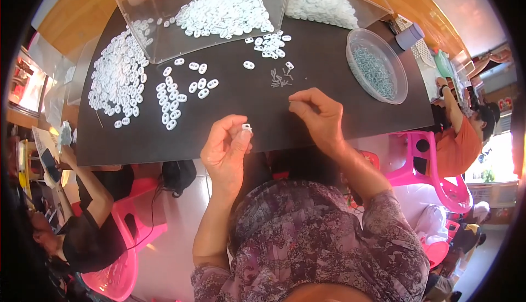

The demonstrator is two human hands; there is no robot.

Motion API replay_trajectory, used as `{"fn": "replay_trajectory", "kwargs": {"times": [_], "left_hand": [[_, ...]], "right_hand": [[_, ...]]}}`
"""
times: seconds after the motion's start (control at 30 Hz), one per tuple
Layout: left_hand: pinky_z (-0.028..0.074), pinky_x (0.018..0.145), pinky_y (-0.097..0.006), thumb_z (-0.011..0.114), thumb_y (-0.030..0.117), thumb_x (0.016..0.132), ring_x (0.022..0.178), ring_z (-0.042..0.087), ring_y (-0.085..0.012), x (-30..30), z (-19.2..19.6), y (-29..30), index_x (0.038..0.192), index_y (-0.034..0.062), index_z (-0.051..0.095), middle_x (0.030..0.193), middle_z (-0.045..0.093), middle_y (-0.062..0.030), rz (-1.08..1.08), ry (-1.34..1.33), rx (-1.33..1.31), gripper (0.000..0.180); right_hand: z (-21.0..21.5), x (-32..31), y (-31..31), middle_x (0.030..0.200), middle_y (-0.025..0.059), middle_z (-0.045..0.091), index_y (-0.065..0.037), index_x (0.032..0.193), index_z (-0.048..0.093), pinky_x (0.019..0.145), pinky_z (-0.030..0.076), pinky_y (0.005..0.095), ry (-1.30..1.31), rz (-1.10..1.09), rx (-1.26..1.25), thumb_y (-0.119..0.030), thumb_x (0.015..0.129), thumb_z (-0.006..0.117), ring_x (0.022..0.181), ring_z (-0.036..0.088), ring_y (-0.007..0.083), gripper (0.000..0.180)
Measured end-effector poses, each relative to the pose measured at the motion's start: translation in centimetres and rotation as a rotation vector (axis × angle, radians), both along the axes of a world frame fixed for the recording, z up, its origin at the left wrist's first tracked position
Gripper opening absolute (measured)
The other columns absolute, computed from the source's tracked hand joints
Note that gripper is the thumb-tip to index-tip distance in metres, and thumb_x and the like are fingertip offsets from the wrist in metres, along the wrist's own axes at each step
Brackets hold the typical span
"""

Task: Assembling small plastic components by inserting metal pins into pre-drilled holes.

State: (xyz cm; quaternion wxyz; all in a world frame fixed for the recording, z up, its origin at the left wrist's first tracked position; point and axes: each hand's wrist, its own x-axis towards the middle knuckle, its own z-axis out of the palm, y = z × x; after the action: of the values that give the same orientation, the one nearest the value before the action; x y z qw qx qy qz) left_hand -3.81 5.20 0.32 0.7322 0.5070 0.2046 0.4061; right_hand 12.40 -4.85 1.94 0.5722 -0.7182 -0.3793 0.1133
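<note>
Between the thumb and fingers of my left hand [226,148] is a small white plastic piece [246,127], held just over the table's near edge. My right hand [319,117] is in a pinch to the right of it, apart from the piece; whatever its fingertips hold is too small to make out. Beyond that hand lies a little heap of loose screws [281,78]. Oval white pieces with two holes [171,102] are grouped on the left of the table, and a small cluster of white pieces [269,45] sits behind the screws.
A clear bin [153,50] at the back contains many white pieces; another large pile [116,77] spreads at the left. At the right stands a round clear tub [399,85] of screws. People sit on both sides, near pink chairs [424,165].
</note>
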Motion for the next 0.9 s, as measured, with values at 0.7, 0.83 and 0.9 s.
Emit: {"fn": "replay_trajectory", "kwargs": {"times": [0.7, 0.83, 0.9], "left_hand": [[0.042, 0.057, -0.019, 0.063, 0.004, 0.084, 0.063, 0.049, -0.0049, 3.9, -0.4, 1.7, 0.103, 0.0018, 0.06, 0.077, 0.057, 0.0008, -0.023, 0.27, 0.151, 0.019], [0.042, 0.057, -0.019, 0.063, 0.005, 0.085, 0.064, 0.049, -0.0048, 3.9, -0.9, 1.7, 0.103, 0.0012, 0.06, 0.077, 0.056, 0.0009, 0.0, 0.229, 0.168, 0.019], [0.042, 0.058, -0.019, 0.063, 0.005, 0.085, 0.065, 0.049, -0.0048, 3.7, -0.7, 1.6, 0.103, 0.0005, 0.06, 0.077, 0.056, 0.0007, -0.004, 0.229, 0.158, 0.018]], "right_hand": [[-0.9, 6.9, 0.6, 0.071, 0.0077, 0.057, -0.003, 0.077, 0.062, 0.058, 0.043, 0.0329, -0.496, -0.043, -0.183, -0.005, 0.074, 0.066, 0.064, 0.054, 0.0207, 0.006], [-1.0, 7.4, 1.3, 0.07, 0.0087, 0.057, -0.003, 0.075, 0.061, 0.061, 0.044, 0.0359, -0.586, 0.001, -0.194, -0.005, 0.074, 0.065, 0.068, 0.055, 0.0252, 0.005], [-1.2, 7.7, 1.5, 0.07, 0.0091, 0.057, -0.003, 0.076, 0.061, 0.062, 0.044, 0.0364, -0.625, 0.004, -0.192, -0.004, 0.074, 0.065, 0.069, 0.055, 0.0265, 0.004]]}}
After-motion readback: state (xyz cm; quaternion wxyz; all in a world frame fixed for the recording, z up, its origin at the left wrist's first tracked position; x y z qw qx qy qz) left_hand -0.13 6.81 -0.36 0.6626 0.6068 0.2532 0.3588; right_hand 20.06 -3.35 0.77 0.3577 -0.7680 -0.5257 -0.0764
